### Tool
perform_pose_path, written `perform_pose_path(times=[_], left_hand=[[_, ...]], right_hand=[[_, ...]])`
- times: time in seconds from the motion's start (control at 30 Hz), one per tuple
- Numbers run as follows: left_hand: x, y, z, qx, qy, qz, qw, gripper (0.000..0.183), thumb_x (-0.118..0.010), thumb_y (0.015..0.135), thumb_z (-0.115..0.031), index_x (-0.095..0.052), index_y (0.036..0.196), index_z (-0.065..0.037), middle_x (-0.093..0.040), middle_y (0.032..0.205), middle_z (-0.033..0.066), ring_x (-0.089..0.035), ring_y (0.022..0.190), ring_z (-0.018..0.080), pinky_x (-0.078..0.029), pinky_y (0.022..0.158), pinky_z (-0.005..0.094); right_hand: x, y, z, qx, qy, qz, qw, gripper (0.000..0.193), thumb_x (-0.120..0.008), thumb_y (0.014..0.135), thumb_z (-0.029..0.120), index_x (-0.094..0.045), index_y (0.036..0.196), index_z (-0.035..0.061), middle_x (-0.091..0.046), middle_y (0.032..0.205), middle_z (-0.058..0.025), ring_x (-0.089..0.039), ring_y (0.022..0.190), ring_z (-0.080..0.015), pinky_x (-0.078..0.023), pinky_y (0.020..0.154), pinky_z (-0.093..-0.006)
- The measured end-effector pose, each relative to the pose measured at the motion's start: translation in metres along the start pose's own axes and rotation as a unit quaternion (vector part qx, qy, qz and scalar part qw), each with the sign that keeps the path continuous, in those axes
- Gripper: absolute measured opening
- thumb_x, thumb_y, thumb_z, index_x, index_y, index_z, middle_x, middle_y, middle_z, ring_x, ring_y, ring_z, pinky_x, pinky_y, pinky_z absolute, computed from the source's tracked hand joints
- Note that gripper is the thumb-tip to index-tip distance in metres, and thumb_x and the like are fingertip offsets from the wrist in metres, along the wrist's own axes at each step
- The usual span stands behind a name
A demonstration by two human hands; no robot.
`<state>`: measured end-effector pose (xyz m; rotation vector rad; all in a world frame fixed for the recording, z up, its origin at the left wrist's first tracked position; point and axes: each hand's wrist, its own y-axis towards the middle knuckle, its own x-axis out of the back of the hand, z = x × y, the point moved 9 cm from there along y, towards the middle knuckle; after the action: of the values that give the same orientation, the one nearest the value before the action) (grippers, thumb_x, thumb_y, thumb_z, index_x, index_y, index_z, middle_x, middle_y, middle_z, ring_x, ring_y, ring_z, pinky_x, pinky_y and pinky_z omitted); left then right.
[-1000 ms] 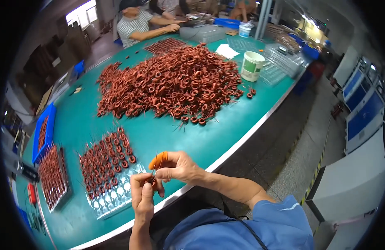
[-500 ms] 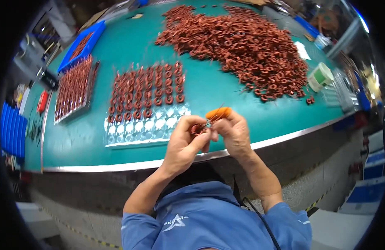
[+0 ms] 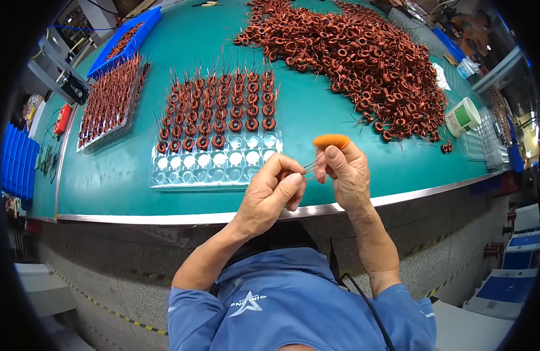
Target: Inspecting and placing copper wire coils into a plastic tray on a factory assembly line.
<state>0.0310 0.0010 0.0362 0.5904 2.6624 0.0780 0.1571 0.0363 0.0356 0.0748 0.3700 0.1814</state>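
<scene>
My left hand point(image 3: 265, 194) pinches a copper-wound toroidal coil point(image 3: 286, 175) between thumb and fingers, just past the table's front edge. Thin wire leads point(image 3: 310, 167) run from the coil across to my right hand point(image 3: 353, 178). An orange finger cot point(image 3: 331, 141) covers one fingertip of that hand. Its thumb and fingers close on the leads; the exact pinch point is partly hidden. To the left of my hands lies a clear plastic tray point(image 3: 208, 175), its back rows filled with upright coils, leads pointing up. The front cups of the tray hold no coils.
A large heap of loose coils point(image 3: 363, 64) covers the table's back right. At the left stand a full coil tray point(image 3: 109, 111) and a blue bin point(image 3: 126, 41). A red device point(image 3: 62, 120) lies at the left edge, a white-green cup point(image 3: 463, 116) at the right.
My right hand has moved right and slightly up, away from the left, and the leads now stretch between them. The view has shifted a little; the tray's coils look unchanged.
</scene>
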Motion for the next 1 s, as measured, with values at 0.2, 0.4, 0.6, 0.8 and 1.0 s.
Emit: perform_pose_path(times=[0.2,0.4,0.6,0.8,1.0], left_hand=[[-0.001,0.008,-0.006,-0.007,-0.006,-0.02,1.0,0.011,-0.044,0.098,-0.009,-0.043,0.105,-0.001,-0.049,0.076,0.0046,-0.047,0.064,0.0097,-0.041,0.057,0.024],[0.002,-0.001,0.001,-0.007,0.048,-0.027,0.998,0.013,-0.046,0.096,-0.01,-0.043,0.105,-0.002,-0.051,0.077,0.0082,-0.05,0.063,0.0143,-0.044,0.058,0.0263],[-0.006,-0.005,0.0,-0.01,0.038,-0.007,0.999,0.013,-0.047,0.098,-0.012,-0.043,0.105,-0.003,-0.053,0.081,0.0057,-0.051,0.065,0.0122,-0.044,0.059,0.0245],[0.032,-0.013,-0.034,-0.055,0.137,-0.097,0.984,0.006,-0.047,0.095,-0.003,-0.053,0.096,0.001,-0.06,0.086,0.0084,-0.057,0.074,0.0133,-0.049,0.071,0.0267],[0.1,-0.033,-0.114,-0.202,0.434,-0.232,0.847,0.006,-0.065,0.081,0.001,-0.062,0.086,-0.002,-0.054,0.09,0.0057,-0.053,0.084,0.016,-0.044,0.074,0.027]], right_hand=[[0.022,-0.029,0.034,0.178,-0.159,-0.132,0.962,0.03,-0.07,0.084,0.01,-0.059,0.11,-0.0011,-0.062,0.081,-0.0046,-0.057,0.066,-0.0093,-0.048,0.06,-0.0221],[-0.022,-0.036,0.05,0.3,-0.36,-0.032,0.883,0.026,-0.078,0.076,0.011,-0.062,0.094,0.0024,-0.06,0.074,-0.007,-0.06,0.059,-0.0139,-0.048,0.052,-0.0261],[-0.024,-0.042,0.054,0.321,-0.382,-0.019,0.866,0.022,-0.076,0.078,0.01,-0.06,0.091,0.0016,-0.06,0.075,-0.0093,-0.063,0.059,-0.0183,-0.049,0.049,-0.028],[0.004,-0.034,0.041,0.265,-0.343,-0.076,0.898,0.027,-0.075,0.079,0.009,-0.062,0.102,0.0016,-0.06,0.073,-0.0067,-0.058,0.06,-0.0138,-0.048,0.056,-0.0261],[0.038,-0.042,0.035,0.222,-0.422,-0.083,0.875,0.015,-0.064,0.089,0.009,-0.063,0.101,-0.0005,-0.058,0.076,-0.0059,-0.055,0.057,-0.0111,-0.045,0.052,-0.0248]])
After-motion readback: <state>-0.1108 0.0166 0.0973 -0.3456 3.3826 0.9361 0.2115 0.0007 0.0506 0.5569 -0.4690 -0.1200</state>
